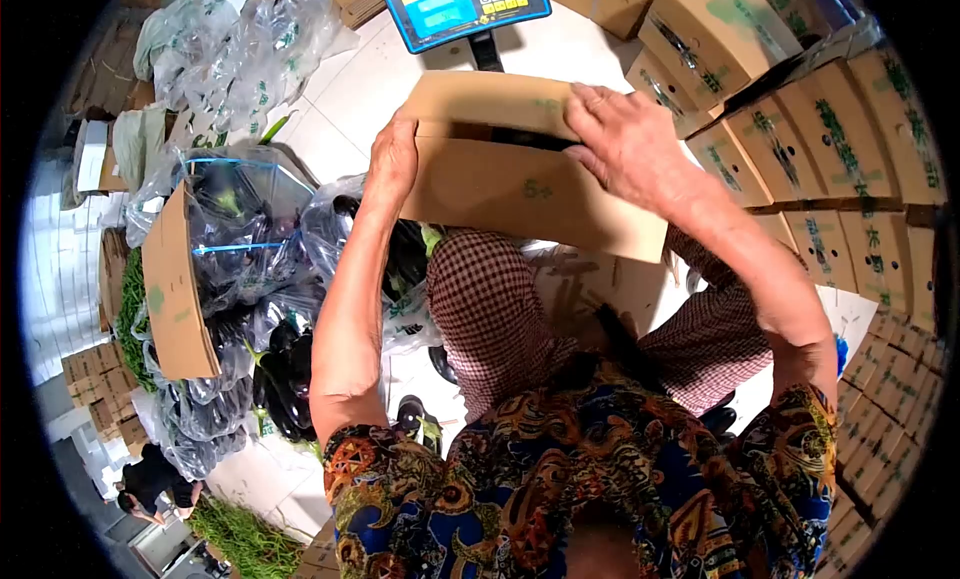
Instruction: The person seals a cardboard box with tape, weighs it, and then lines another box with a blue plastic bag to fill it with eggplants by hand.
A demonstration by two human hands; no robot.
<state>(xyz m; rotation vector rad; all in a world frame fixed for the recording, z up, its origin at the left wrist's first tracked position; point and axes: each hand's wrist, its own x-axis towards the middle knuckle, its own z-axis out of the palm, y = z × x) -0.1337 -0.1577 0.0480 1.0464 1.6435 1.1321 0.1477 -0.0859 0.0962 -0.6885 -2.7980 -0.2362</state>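
A brown cardboard box (480, 184) is in front of me, its two long top flaps folded nearly together. A dark gap shows between them, and a green "5+" is marked on the near flap. My left hand (394, 161) grips the box at its left end, fingers partly hidden behind the edge. On the right, my right hand (625, 139) curls over the far flap (480, 101), with its thumb near the gap. What lies inside the box cannot be made out.
A scale display (465, 9) stands beyond the box. Stacked cartons (800, 149) line the right. Left are plastic bags (240, 54), an open carton (178, 289) with bagged eggplants, loose eggplants (285, 379) and green beans (240, 539). Another person (155, 484) is at lower left.
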